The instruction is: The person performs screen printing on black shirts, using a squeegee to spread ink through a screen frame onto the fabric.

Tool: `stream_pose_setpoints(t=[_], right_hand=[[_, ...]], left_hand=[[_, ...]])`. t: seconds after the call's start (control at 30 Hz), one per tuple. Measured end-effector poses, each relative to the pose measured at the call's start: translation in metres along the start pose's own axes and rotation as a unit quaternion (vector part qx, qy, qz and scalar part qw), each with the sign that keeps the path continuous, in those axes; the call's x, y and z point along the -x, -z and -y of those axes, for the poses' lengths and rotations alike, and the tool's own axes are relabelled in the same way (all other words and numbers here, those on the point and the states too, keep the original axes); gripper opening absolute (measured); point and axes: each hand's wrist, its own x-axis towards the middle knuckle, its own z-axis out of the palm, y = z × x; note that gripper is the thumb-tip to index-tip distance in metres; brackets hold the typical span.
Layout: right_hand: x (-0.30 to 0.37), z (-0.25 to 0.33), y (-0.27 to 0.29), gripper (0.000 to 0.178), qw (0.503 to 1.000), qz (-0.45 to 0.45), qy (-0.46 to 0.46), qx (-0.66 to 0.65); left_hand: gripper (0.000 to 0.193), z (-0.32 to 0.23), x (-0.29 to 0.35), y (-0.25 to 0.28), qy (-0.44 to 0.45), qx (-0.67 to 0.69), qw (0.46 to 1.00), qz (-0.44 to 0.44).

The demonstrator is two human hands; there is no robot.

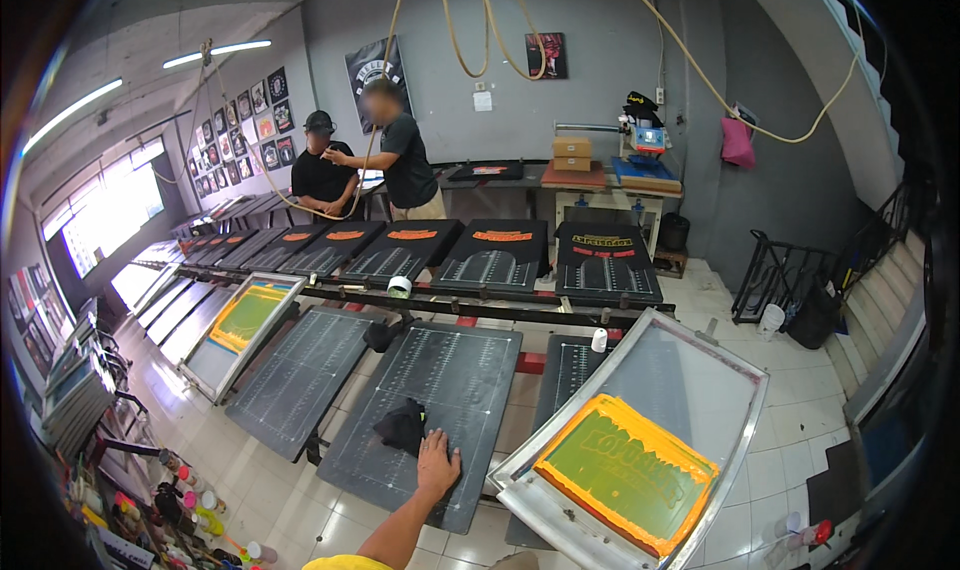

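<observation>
My left hand (437,466) lies palm down on a dark printing board (450,370) with white grid marks, fingers stretched out and nothing gripped. Close by its fingertips sits a bunched black cloth (400,426); whether they touch, I cannot tell. To the right, a framed printing screen (735,410) is tilted up, with orange ink (640,420) around a green stencil area. At the lower edge only a small bit of what looks like my right hand (515,561) shows, its fingers hidden.
Behind runs a rail with black shirts (495,237) on boards. A white spool (599,340) and a small tub (399,287) stand near it. Another screen (245,320) leans at left. Two people (405,155) stand beyond. Bottles (190,478) crowd the lower left.
</observation>
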Motion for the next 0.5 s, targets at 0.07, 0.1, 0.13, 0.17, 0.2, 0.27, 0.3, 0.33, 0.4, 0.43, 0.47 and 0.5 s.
stream_pose_setpoints(t=[0.07,0.1,0.13,0.17,0.2,0.27,0.3,0.33,0.4,0.43,0.47,0.5], right_hand=[[0.003,0.001,0.013,0.038,0.999,-0.008,-0.014,-0.035],[0.023,0.017,0.000,0.039,0.997,0.030,-0.056,-0.030],[0.042,0.031,-0.001,0.039,0.994,0.053,-0.096,-0.031],[0.054,0.043,-0.001,0.040,0.993,0.045,-0.099,-0.051],[0.064,0.053,0.000,0.041,0.992,0.034,-0.101,-0.074],[0.085,0.075,0.000,0.044,0.989,0.018,-0.112,-0.093],[0.110,0.101,-0.013,0.045,0.989,0.028,-0.125,-0.079],[0.126,0.117,-0.009,0.046,0.988,0.015,-0.133,-0.076],[0.117,0.101,-0.006,0.045,0.989,0.032,-0.115,-0.091],[0.112,0.096,-0.005,0.044,0.991,0.036,-0.098,-0.087],[0.093,0.078,0.002,0.044,0.993,0.034,-0.071,-0.084],[0.075,0.059,0.006,0.043,0.995,0.037,-0.043,-0.080]], left_hand=[[0.048,-0.014,-0.007,-0.011,-0.016,0.015,1.000,-0.002],[0.048,0.003,0.002,-0.001,-0.004,-0.011,1.000,-0.003],[0.048,0.007,0.005,0.003,-0.001,-0.022,1.000,-0.001],[0.048,0.007,0.005,0.003,-0.001,-0.022,1.000,-0.001],[0.048,0.004,0.004,0.003,-0.002,-0.018,1.000,-0.001],[0.048,0.003,0.003,0.002,-0.005,-0.021,1.000,-0.003],[0.048,0.017,0.008,0.012,0.004,-0.042,0.999,-0.008],[0.048,0.015,0.007,0.009,0.001,-0.041,0.999,-0.008],[0.048,0.015,0.009,0.010,0.000,-0.032,0.999,-0.005],[0.048,0.012,0.008,0.008,-0.002,-0.026,1.000,-0.002],[0.047,0.005,0.003,0.002,-0.007,-0.015,1.000,-0.002],[0.047,0.001,-0.001,-0.001,-0.009,-0.008,1.000,-0.004]])
